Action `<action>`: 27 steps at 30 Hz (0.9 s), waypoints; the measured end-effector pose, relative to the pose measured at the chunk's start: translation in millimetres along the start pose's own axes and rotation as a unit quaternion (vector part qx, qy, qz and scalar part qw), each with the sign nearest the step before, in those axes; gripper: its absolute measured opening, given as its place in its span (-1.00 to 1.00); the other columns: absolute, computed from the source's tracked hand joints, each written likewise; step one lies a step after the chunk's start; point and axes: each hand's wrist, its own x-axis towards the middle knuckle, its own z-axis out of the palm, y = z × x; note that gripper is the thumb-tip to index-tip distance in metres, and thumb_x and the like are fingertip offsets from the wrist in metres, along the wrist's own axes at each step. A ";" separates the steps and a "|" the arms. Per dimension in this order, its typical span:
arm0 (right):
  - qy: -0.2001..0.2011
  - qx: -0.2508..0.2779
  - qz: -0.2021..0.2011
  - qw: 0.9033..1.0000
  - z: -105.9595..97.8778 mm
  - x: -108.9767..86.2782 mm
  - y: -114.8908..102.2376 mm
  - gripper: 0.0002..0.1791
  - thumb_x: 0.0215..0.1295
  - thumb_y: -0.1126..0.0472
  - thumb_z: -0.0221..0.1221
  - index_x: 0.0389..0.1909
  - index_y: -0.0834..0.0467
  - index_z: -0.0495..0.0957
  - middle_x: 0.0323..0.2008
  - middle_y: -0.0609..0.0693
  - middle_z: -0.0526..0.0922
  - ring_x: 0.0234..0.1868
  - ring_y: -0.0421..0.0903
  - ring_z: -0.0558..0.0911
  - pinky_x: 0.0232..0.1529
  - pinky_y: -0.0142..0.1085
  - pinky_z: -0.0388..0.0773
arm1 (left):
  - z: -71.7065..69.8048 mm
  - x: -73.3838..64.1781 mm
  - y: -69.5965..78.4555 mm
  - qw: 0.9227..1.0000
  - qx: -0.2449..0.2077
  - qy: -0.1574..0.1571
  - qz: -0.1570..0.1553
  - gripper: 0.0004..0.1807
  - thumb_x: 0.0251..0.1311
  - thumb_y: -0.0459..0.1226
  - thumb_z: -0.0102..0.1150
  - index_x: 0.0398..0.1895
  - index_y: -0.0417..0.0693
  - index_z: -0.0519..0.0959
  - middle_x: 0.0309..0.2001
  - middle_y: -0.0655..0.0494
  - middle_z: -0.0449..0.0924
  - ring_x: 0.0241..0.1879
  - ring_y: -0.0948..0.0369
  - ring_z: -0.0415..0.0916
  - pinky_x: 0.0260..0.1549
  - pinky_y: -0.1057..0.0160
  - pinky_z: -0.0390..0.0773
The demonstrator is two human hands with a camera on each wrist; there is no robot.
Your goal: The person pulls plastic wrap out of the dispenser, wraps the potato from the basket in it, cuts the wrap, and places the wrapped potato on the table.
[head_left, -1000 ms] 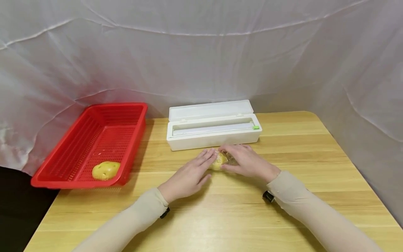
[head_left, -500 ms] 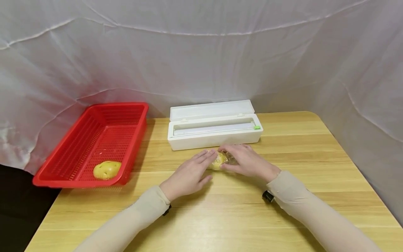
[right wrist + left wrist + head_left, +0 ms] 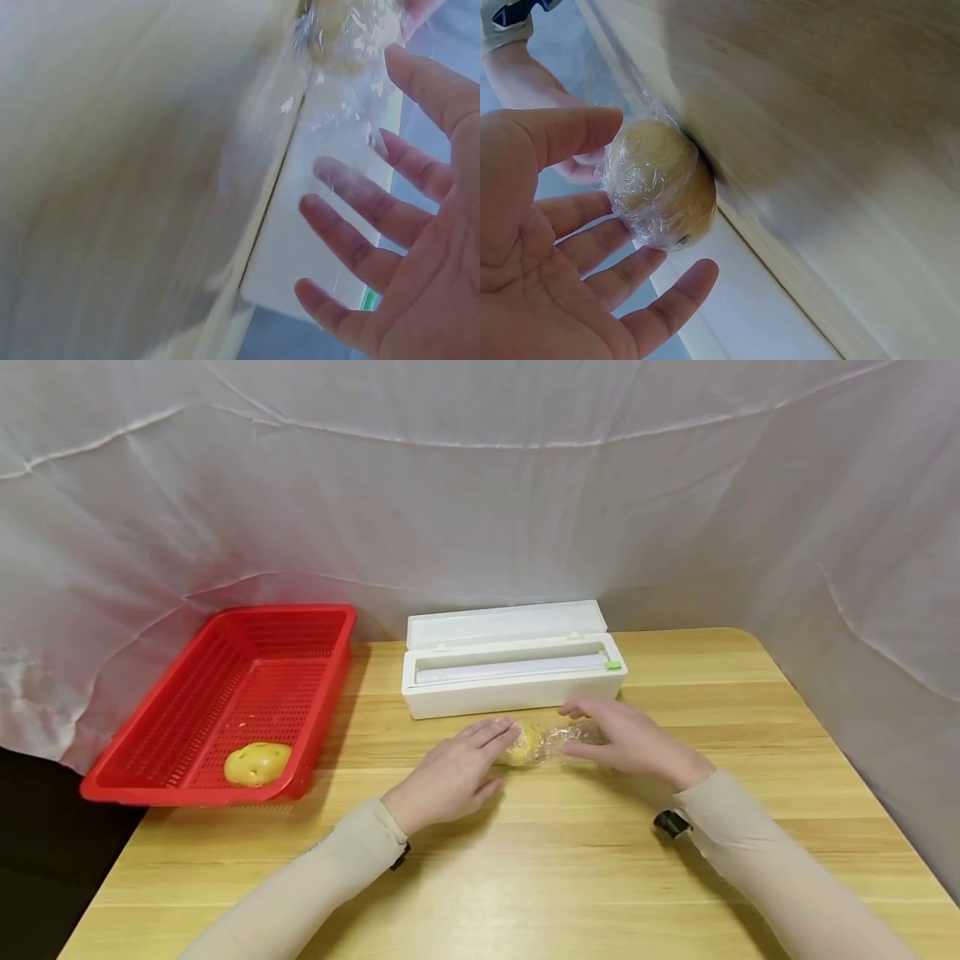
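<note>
Pale cloth (image 3: pixel 480 527) is draped behind the wooden table (image 3: pixel 765 760), and here, towards its far edge, the film-wrapped potato (image 3: pixel 528 746) is seen! It is covered by the left hand (image 3: pixel 450 777), fingers extended, slightly parted. Over the loose film (image 3: pixel 553 745), towards the table's right edge, the right hand (image 3: pixel 633 743) is held spread, nothing visibly pinched. If the film were snagged by a fingertip, the wrap could be pulled loose or the potato rolled. Just behind, the open white box (image 3: pixel 517 696); near the table's left edge, another potato (image 3: pixel 258 764) is held in the red basket's near-right corner (image 3: pixel 187 796). No brand or writing can be read.
</note>
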 end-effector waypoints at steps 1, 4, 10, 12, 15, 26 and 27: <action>-0.003 -0.002 0.003 1.000 -1.1 -1.4 2.1 -0.40 0.45 -0.11 0.38 0.35 0.12 0.56 0.25 0.10 0.72 0.20 0.16 0.72 0.27 0.24 0.59 | -0.1 -0.3 0.2 1.000 0.002 0.001 -0.001 -0.17 0.40 -0.18 0.40 0.65 -0.19 0.27 0.64 -0.15 0.28 0.62 -0.09 0.29 0.59 -0.05 0.31; -0.016 -0.008 0.011 1.000 -2.2 -3.6 7.4 -0.49 0.47 -0.11 0.35 0.24 0.13 0.62 0.08 0.07 0.77 0.06 0.05 0.72 0.15 0.12 0.65 | -0.3 -1.4 0.4 1.000 0.008 0.004 0.000 -0.16 0.39 -0.18 0.41 0.64 -0.20 0.28 0.64 -0.16 0.29 0.61 -0.09 0.30 0.59 -0.04 0.30; -0.031 -0.036 0.021 0.999 2.5 -0.2 14.7 -0.56 0.41 -0.11 0.40 0.09 0.12 0.68 -0.20 -0.05 0.69 -0.21 -0.12 0.57 -0.08 -0.09 0.59 | 0.0 -2.3 0.2 1.000 0.005 0.009 0.007 -0.16 0.38 -0.21 0.42 0.64 -0.19 0.28 0.64 -0.16 0.29 0.61 -0.09 0.30 0.61 -0.03 0.28; -0.030 -0.056 0.020 0.998 5.1 1.6 15.7 -0.59 0.38 -0.09 0.43 0.02 0.12 0.69 -0.27 -0.07 0.65 -0.26 -0.13 0.54 -0.13 -0.13 0.56 | 0.2 -2.1 0.2 1.000 0.005 0.010 0.009 -0.16 0.38 -0.21 0.43 0.64 -0.19 0.28 0.64 -0.15 0.29 0.61 -0.08 0.30 0.61 -0.03 0.28; -0.025 -0.074 0.018 0.997 9.1 4.0 15.9 -0.71 0.35 -0.03 0.46 -0.14 0.08 0.69 -0.36 -0.12 0.61 -0.32 -0.17 0.50 -0.20 -0.19 0.52 | 0.8 -2.2 -0.2 1.000 0.007 0.013 0.011 -0.16 0.37 -0.21 0.43 0.64 -0.19 0.28 0.64 -0.15 0.29 0.61 -0.08 0.30 0.61 -0.02 0.28; -0.035 -0.027 0.038 0.998 7.6 7.6 11.4 -0.76 0.42 0.12 0.37 -0.44 0.03 0.56 -0.55 -0.16 0.47 -0.49 -0.22 0.41 -0.38 -0.32 0.35 | 3.3 -2.6 -2.1 1.000 0.015 0.021 0.014 -0.15 0.36 -0.22 0.44 0.64 -0.18 0.29 0.63 -0.14 0.30 0.60 -0.09 0.32 0.58 -0.04 0.34; -0.037 -0.012 0.046 0.998 5.8 7.6 11.6 -0.77 0.41 0.12 0.36 -0.44 0.04 0.56 -0.55 -0.15 0.48 -0.49 -0.22 0.42 -0.38 -0.32 0.35 | 3.4 -2.7 -2.2 1.000 0.016 0.021 0.013 -0.15 0.36 -0.21 0.44 0.64 -0.17 0.29 0.63 -0.13 0.30 0.60 -0.08 0.32 0.57 -0.04 0.35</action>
